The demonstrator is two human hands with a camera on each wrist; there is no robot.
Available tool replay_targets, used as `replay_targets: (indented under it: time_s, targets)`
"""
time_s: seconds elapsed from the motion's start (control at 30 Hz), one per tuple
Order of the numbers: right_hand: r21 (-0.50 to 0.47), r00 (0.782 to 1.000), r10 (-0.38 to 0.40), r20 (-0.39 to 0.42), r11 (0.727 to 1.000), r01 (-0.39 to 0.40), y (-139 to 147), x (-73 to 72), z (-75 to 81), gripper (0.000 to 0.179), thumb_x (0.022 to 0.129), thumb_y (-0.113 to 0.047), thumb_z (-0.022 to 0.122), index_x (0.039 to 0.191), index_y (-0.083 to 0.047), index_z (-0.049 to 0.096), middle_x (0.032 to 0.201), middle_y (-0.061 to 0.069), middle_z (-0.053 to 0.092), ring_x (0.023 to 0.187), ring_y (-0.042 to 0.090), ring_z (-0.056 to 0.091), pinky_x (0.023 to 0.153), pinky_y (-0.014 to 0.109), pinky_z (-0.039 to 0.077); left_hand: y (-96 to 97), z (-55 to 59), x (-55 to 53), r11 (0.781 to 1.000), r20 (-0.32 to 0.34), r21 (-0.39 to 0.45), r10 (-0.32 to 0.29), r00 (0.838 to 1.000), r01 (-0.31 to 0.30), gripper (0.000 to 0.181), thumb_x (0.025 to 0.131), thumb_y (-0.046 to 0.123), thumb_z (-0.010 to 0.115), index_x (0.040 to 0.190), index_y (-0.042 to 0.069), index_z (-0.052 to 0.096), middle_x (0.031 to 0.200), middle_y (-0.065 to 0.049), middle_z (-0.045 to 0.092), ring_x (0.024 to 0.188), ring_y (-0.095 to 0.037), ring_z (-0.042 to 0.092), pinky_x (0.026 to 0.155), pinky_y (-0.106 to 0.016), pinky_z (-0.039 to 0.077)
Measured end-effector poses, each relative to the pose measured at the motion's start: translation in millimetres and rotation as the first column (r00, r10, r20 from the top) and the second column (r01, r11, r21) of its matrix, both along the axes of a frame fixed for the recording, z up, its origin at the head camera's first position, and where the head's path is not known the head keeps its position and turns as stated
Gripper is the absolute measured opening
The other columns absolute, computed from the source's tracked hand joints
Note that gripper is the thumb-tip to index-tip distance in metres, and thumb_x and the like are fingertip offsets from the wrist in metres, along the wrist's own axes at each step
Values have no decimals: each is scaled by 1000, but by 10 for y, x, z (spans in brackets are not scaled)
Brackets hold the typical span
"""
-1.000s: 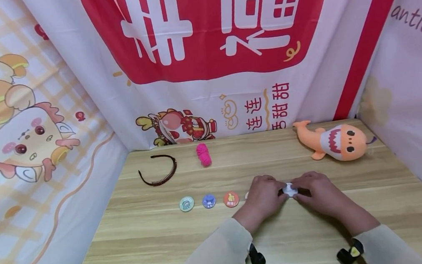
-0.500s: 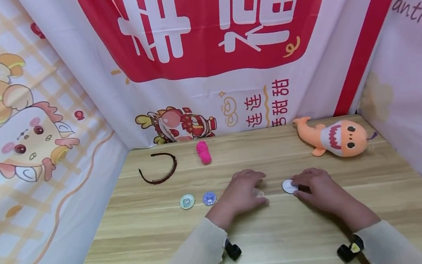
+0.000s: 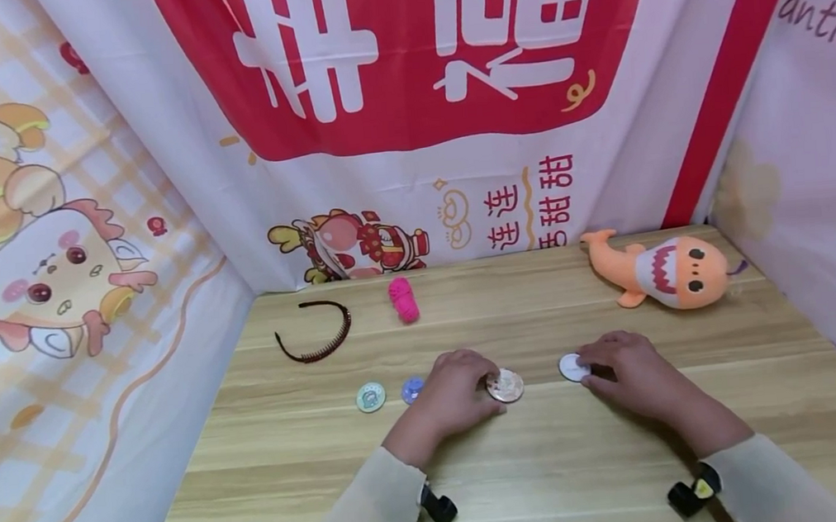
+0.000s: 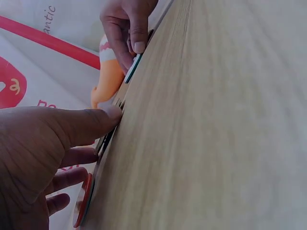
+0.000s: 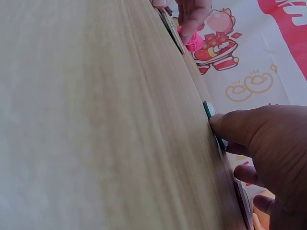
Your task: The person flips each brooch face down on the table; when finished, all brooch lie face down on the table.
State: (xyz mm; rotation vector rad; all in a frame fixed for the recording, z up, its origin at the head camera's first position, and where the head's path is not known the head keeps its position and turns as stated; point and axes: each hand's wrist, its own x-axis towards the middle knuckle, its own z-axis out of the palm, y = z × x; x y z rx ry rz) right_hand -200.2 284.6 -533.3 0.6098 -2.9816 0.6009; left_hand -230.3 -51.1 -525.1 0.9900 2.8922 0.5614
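Thumb and fingers of my left hand (image 3: 454, 395) pinch the edge of a round, pale patterned badge (image 3: 506, 386) lying on the wooden table. To the right, my right hand (image 3: 631, 379) pinches the right edge of a white round badge (image 3: 571, 368), whose rim looks green in the right wrist view. A red badge (image 4: 84, 201) sits beneath the left hand's other fingers, hidden in the head view. Under the right hand's lower fingers is a dark-red-edged badge (image 5: 243, 203). Farther left in the row are a blue badge (image 3: 411, 390), partly covered, and a pale green badge (image 3: 371, 397).
Behind the row are a brown toothed headband (image 3: 327, 348), a pink yarn bundle (image 3: 403, 300) and an orange shark plush (image 3: 661, 274) at the back right. Printed cloth (image 3: 409, 158) hangs along the table's back and sides.
My left hand has left the white badge, moved left with fingers spread, then closed on the pale patterned badge. It now covers the red badge. My right hand stays at the white badge.
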Motion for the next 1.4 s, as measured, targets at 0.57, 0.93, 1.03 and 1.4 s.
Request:
replay_targets:
  time_s: [0.57,0.93,1.03,1.4]
  targets:
    - [-152,1000,-19,-21,988,15,-255,38,8,39,95,-28,87,131,-17,77,130,2,76,127,31,64,113,63,49,-24,-40,-2,998,-30,-16,-54,998,54,32,98,42,84,126,27,81,126,11,79,130,-15,66,122,-42,42]
    - [-107,990,135,-46,985,-139,-821,-2,-37,36,94,-33,87,126,-19,78,124,-4,77,123,23,68,112,57,51,-50,-71,-1,997,-62,-7,-72,996,72,32,97,41,84,125,26,82,127,12,79,131,-15,66,121,-42,44]
    - [-90,987,143,-73,985,-150,-905,-2,-55,32,93,-31,87,122,-20,79,122,-5,78,123,23,68,110,58,51,-44,-67,-1,997,-67,-2,-80,995,80,31,98,41,83,125,26,82,126,12,79,130,-15,66,120,-42,44]
    - [-92,985,136,-107,985,-146,-915,24,-35,24,100,-27,81,122,-19,80,123,-4,79,123,25,69,111,60,49,-20,-56,-7,997,-73,10,-82,994,83,30,102,43,78,127,26,81,124,14,79,129,-15,66,122,-41,43]
